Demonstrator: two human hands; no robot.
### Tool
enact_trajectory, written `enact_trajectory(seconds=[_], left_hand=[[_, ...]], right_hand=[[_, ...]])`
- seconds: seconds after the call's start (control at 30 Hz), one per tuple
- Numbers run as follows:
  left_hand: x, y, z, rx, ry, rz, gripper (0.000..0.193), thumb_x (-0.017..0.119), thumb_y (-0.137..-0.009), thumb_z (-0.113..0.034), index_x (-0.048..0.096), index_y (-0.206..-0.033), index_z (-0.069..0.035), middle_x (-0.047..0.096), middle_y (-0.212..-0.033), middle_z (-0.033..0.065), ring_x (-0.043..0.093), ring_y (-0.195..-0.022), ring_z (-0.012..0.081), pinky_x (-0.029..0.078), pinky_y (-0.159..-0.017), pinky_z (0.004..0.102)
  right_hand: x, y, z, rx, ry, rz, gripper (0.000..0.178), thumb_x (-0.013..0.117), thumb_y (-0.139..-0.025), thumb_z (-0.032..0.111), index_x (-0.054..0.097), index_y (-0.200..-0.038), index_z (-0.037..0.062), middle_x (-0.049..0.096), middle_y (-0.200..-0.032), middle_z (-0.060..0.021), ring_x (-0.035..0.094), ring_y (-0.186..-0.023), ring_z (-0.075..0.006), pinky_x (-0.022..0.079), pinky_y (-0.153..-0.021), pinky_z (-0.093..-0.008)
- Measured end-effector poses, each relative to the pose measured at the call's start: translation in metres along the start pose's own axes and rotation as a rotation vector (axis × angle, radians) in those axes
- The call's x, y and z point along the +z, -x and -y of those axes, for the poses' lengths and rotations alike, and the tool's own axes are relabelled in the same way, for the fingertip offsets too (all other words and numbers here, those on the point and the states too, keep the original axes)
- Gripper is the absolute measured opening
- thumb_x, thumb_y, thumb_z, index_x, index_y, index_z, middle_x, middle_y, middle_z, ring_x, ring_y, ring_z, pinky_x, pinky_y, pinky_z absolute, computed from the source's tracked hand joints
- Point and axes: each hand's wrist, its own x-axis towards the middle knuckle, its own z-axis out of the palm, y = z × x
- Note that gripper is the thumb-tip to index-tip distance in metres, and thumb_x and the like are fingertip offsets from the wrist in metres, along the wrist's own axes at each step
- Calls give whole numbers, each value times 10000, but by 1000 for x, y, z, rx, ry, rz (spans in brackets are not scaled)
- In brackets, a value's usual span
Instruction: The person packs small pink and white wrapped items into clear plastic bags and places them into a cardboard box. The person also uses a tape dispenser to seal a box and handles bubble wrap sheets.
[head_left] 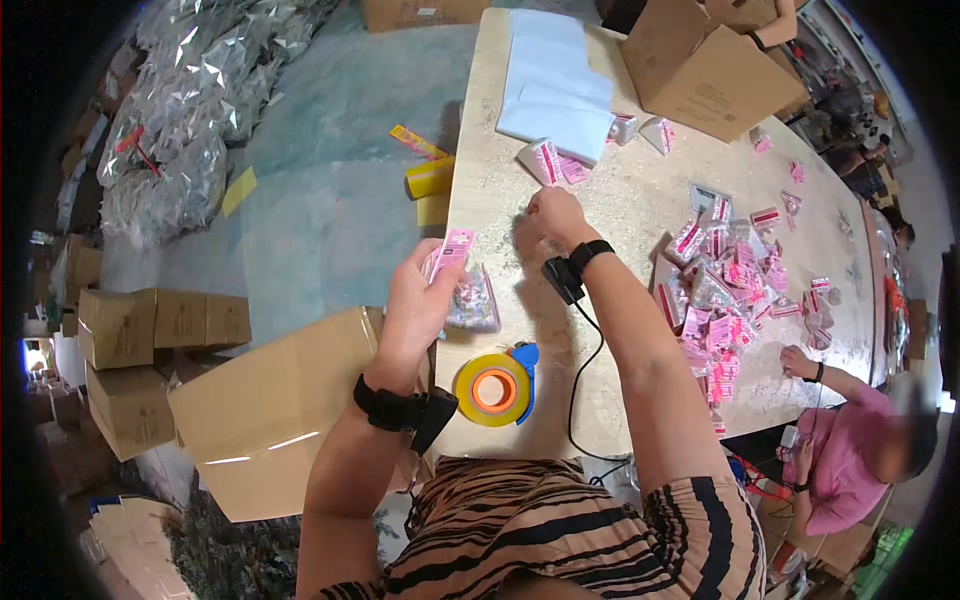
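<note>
Striped clothing (pixel 560 530) fills the lower edge, and both forearms rise from it, each with a black wrist strap. Fingers of the left hand (pixel 420 300) are closed around a small stack of pink packets (pixel 450 250), held upright over the left edge of the bench (pixel 500 190). Just below them a clear bag (pixel 472 300) of more small items lies on the bench. Fingers of the right hand (pixel 553 215) are curled into a loose fist, knuckles pressed to the bench surface; whether they pinch anything I cannot tell. Near the left wrist sits a yellow tape roll (pixel 493 390) in a blue dispenser. Left of it a brown cardboard box (pixel 270 410) stands beside the bench. Well to the right, a heap of pink packets (pixel 725 290) spreads over the bench, where another person in a pink shirt (pixel 850 450) reaches in.
</note>
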Motion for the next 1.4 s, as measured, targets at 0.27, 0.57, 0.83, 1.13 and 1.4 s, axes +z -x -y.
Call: enact_trajectory(seconds=[0.27,0.57,0.83,1.13,1.4], left_hand=[[-3,2,-1,39,-22,-54,245,553,-860,-87,535,-1067,43,626,-869,61,571,-798,89,461,-726,233],[0,2,-2,23,145,-34,222,588,-825,-76,549,-1011,38,629,-794,65,559,-711,84,450,-629,241],[-5,2,1,-6,225,-49,225,586,-829,-85,546,-1012,39,625,-805,60,565,-704,82,450,-629,235],[-3,1,8,-10,205,-74,256,587,-821,-92,541,-1030,49,629,-809,67,564,-722,86,454,-639,243],[-10,3,2,-18,252,-61,276,591,-819,-103,542,-1044,49,632,-802,69,559,-711,82,453,-635,241]], right_hand=[[46,-13,8,132,196,25,110,584,-714,158,681,-746,116,659,-814,-118,622,-817,-293,430,-766,-434],[42,-17,10,53,221,108,145,589,-682,185,664,-733,71,650,-791,-127,617,-807,-294,395,-802,-449],[8,4,1,-32,-32,-65,168,626,-662,210,655,-716,54,636,-735,-140,615,-716,-298,462,-695,-382],[35,-13,12,-35,155,57,155,622,-671,203,678,-759,88,651,-782,-128,615,-774,-304,425,-776,-466],[52,-10,21,-47,273,-27,147,600,-651,174,654,-680,40,639,-744,-154,608,-737,-322,391,-800,-501]])
